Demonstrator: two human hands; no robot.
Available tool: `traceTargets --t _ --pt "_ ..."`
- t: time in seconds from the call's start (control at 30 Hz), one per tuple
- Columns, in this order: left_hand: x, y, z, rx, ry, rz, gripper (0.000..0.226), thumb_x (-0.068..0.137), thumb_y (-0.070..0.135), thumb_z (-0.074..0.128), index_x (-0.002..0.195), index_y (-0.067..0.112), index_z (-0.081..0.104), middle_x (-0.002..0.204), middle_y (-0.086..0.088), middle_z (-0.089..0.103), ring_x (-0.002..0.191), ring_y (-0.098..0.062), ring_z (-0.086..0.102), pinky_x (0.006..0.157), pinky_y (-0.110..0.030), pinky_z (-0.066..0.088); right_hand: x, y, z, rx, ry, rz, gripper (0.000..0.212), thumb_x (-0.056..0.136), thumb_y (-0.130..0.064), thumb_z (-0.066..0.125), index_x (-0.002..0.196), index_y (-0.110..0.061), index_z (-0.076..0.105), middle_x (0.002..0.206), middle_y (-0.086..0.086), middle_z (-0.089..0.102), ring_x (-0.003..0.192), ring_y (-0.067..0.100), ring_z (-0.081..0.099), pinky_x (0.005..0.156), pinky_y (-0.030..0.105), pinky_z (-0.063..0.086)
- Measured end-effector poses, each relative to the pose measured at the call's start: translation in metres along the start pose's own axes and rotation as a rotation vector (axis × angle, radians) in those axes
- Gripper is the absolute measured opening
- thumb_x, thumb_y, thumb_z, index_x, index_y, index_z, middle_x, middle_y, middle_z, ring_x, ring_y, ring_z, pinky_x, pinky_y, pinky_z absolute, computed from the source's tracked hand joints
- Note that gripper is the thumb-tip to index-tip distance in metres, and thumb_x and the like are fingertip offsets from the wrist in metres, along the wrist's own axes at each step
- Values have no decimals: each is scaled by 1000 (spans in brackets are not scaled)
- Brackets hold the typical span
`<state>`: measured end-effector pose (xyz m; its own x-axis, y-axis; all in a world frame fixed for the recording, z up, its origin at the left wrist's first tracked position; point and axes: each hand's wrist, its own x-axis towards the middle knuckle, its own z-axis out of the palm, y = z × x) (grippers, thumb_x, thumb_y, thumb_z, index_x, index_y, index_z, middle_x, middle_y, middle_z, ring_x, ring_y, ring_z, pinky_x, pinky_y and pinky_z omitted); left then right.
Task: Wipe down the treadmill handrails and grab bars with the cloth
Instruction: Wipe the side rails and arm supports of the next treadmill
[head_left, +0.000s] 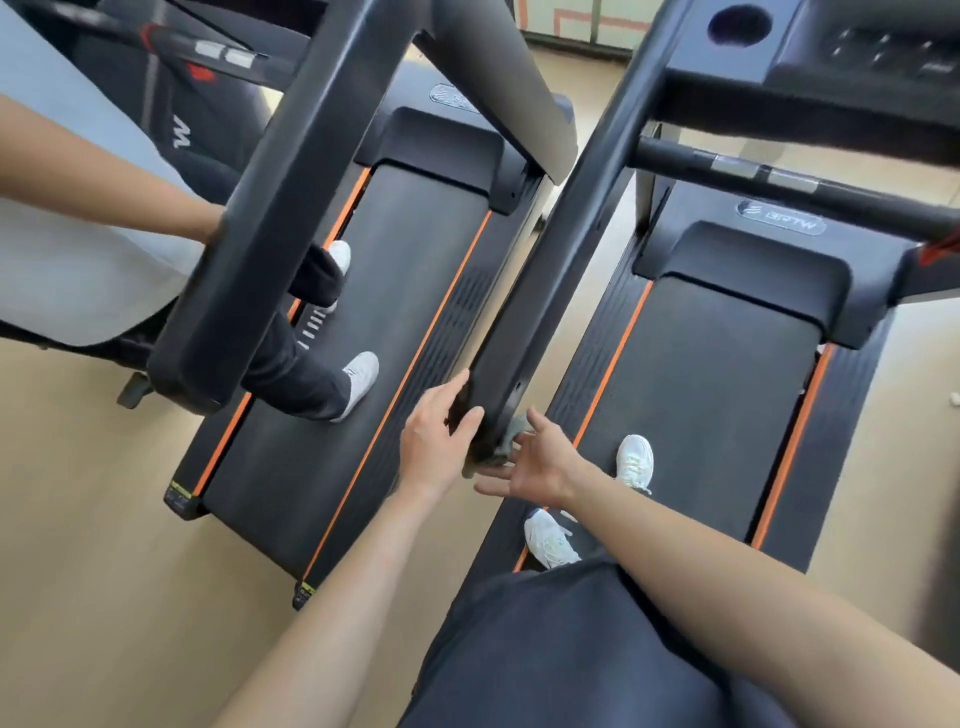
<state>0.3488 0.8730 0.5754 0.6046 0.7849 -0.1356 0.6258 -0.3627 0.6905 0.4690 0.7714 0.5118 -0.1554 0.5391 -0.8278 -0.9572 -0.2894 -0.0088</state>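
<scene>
STAGE: wipe at near end of handrail (571, 234) | cloth (506, 441) bunched round that end | left hand (436, 441) curled over cloth, gripping | right hand (540, 465) just below the end, fingers spread, holding nothing | OUTSTANDING (judged): grab bar (836, 195) beyond handrail; rest of the rail's length cannot be confirmed as wiped.

It was a gym, plainly: one treadmill (405, 291) with an orange-edged black belt ran alongside a second treadmill (717, 395) just like it, and a third machine (208, 57) showed at far left. A console (857, 47) with a round cup holder (740, 23) sat above a grab bar (753, 174) bearing metal pads, pale floor (93, 519) lay all round, and another person's white trainers (361, 376) stood on one belt.
</scene>
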Motion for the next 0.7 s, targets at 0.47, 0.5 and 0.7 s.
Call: traceTargets --t 0.47,0.5,0.7 --pt "8 38 1 104 54 -283 37 86 29 73 122 36 68 109 12 67 105 -12 65 91 -38 55 0 -126 -5 -50 -23 -151 72 94 -72 33 146 -22 36 136 6 54 124 45 55 109 62 35" --pt "11 42 -1 131 39 -316 36 84 30 72 119 38 67 109 14 67 105 -11 65 90 -38 55 0 -138 -7 -55 -24 -155 62 95 -71 32 139 -27 38 134 7 55 124 44 56 109 62 35" --pt "51 81 -3 411 -33 -462 32 81 48 63 108 31 61 104 12 69 97 -21 62 82 -34 47 -2 -194 -15 -90 -75 -141 79 93 -72 35 152 -19 35 142 13 57 120 47 60 108 62 38"
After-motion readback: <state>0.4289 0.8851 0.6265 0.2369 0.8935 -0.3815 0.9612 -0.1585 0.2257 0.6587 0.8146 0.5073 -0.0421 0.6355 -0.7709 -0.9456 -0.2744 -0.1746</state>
